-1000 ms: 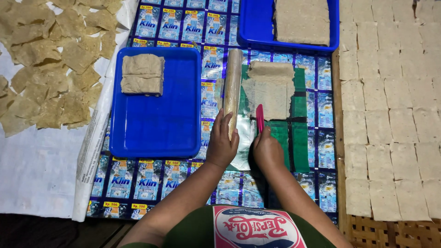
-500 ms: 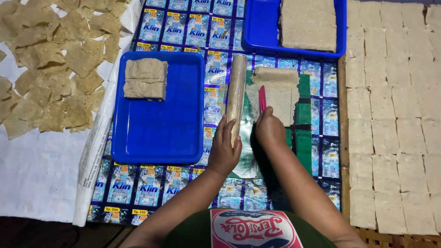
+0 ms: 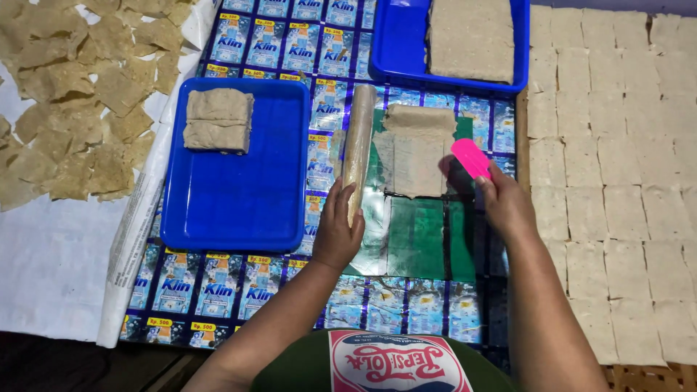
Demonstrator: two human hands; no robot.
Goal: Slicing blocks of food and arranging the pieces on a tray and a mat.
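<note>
The dough sheet [image 3: 415,154] lies flat on the green plastic mat [image 3: 421,239] in the middle of the tabletop, its long axis running away from the person, its far end folded into a thicker band. Nearest the body, the left hand [image 3: 338,231] has its fingers wrapped around the near end of the rolling pin [image 3: 358,149], which lies just left of the sheet and parallel to it, along its left edge; I cannot tell whether the two touch. The right hand [image 3: 506,205] has its fingers closed on a pink scraper [image 3: 470,157], held just off the sheet's right edge with the blade angled up and to the left, so the sheet lies to the left of those fingers and this hand is the nearer to it. Half a second earlier the scraper stood upright over the sheet's near left part; it has since swung out to the right side, while the left hand has kept its hold on the pin. Farther left a blue tray [image 3: 239,196] carries a folded dough piece [image 3: 218,120]; at the far edge a second blue tray [image 3: 406,51] holds a dough slab [image 3: 470,36].
</note>
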